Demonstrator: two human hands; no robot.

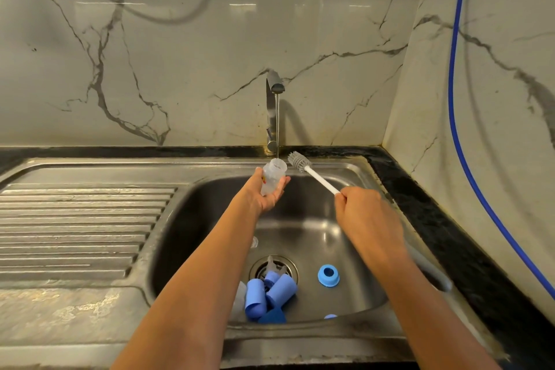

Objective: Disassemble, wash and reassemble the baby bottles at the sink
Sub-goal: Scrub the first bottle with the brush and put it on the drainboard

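My left hand [267, 192] holds a clear baby bottle body [273, 176] palm up, its open mouth under the water stream running from the tap [274, 84]. My right hand [365, 210] grips the white handle of a bottle brush [300, 162]; its grey bristle head is just right of the bottle mouth, outside it. On the sink floor lie two light blue caps [280, 288] by the drain [273, 269], a blue collar ring [328, 275], a dark blue piece [272, 316] and a clear teat [271, 263] on the strainer.
The steel sink basin [345, 237] has a ribbed draining board [75, 225] on its left. A black counter edge [420, 189] and marble walls close in the right and back. A blue hose [456, 99] hangs down the right wall.
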